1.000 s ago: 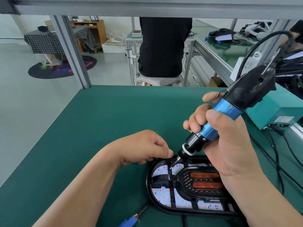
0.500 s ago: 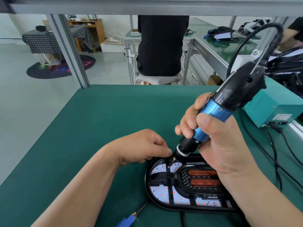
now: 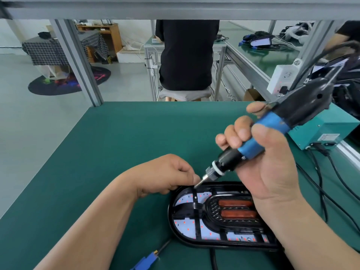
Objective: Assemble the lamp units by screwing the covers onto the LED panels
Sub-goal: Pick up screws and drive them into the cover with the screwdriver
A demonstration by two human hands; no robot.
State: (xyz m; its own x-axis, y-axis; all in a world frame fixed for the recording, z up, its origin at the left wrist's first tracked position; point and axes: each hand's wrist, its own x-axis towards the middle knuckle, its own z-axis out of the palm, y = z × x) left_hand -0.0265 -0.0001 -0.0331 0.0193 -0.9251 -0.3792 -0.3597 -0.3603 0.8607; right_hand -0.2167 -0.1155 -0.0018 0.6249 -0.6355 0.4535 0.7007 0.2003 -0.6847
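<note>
Left hand (image 3: 167, 176) lies curled on the green table (image 3: 116, 143) at the far-left rim of the lamp unit (image 3: 171, 221), fingertips beside the bit; whether they pinch anything cannot be told. The unit lies flat on the table's near side: a black ribbed cover (image 3: 196, 209) over a white LED panel (image 3: 185, 227) dotted red, with two reddish bars at centre. Right hand (image 3: 268, 168) grips the tilted blue-and-black electric screwdriver (image 3: 272, 133); its wrist hides the unit's right end.
</note>
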